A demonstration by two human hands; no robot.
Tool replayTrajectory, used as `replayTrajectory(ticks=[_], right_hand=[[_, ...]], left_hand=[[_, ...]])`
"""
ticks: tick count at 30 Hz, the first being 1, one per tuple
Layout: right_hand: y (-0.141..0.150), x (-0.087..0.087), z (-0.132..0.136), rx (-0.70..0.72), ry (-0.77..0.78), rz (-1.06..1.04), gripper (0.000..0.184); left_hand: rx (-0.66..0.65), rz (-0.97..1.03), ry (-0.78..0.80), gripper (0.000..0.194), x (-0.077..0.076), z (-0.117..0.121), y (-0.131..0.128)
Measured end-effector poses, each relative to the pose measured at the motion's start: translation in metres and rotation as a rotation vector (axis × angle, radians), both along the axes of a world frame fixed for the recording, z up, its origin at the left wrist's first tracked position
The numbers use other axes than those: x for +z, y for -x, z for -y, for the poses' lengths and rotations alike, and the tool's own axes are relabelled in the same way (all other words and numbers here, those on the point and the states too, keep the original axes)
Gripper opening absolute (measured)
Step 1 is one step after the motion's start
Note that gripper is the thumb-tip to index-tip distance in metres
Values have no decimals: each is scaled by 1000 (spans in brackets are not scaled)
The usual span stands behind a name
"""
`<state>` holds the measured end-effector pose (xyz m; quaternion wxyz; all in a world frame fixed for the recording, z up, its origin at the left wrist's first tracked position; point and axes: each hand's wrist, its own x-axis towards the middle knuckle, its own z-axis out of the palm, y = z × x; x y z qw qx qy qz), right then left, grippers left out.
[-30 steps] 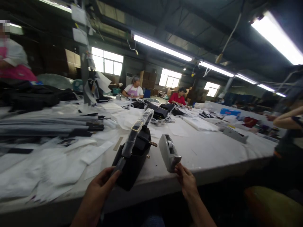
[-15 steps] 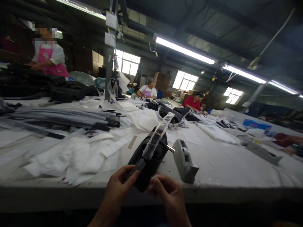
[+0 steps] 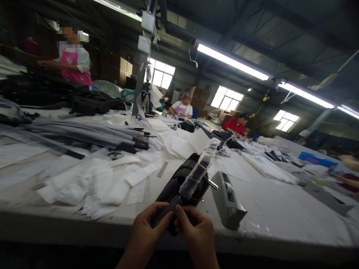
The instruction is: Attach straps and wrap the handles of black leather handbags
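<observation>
A black bag [image 3: 174,182] lies tilted at the table's front edge. Its strap [image 3: 193,179] is wrapped in clear film around a gold-coloured buckle, and a metal piece sticks out at the bag's right. My left hand [image 3: 150,226] is closed on the dark lower end of the strap, thumb on top. Against the same strap end, from the right, my right hand [image 3: 198,228] is closed, thumb and fingers pinching its edge. Whether a small piece of tape is between those fingertips I cannot make out. Just right of the bag stands a grey tape dispenser [image 3: 228,200].
White wrapping sheets [image 3: 92,183] and film-covered dark straps [image 3: 92,134] lie at the left. Black bags [image 3: 215,136] are piled farther back, near a metal post [image 3: 139,84]. A second dispenser [image 3: 327,198] and a blue box [image 3: 316,160] stand right. Several people work around the table.
My right hand has moved up and left, from beside the bag onto the strap end. My left hand keeps its hold. The whole view has shifted slightly.
</observation>
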<state>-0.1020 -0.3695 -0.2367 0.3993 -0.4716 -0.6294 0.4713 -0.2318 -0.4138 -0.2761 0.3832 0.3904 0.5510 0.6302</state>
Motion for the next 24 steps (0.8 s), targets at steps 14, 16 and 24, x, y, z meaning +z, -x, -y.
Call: replayTrajectory(ticks=[14,16,24], right_hand=[[-17,-11,-3,198,177,-138,40],[-14,-12,0,149,195,-153,41],[10,-19,7,-32,27,-99,29]], left_hand=[[-274,300,189,45,15,5,10],[-326,359,251,50,19,9,7],[-363,465,310,47,29,17,-2]])
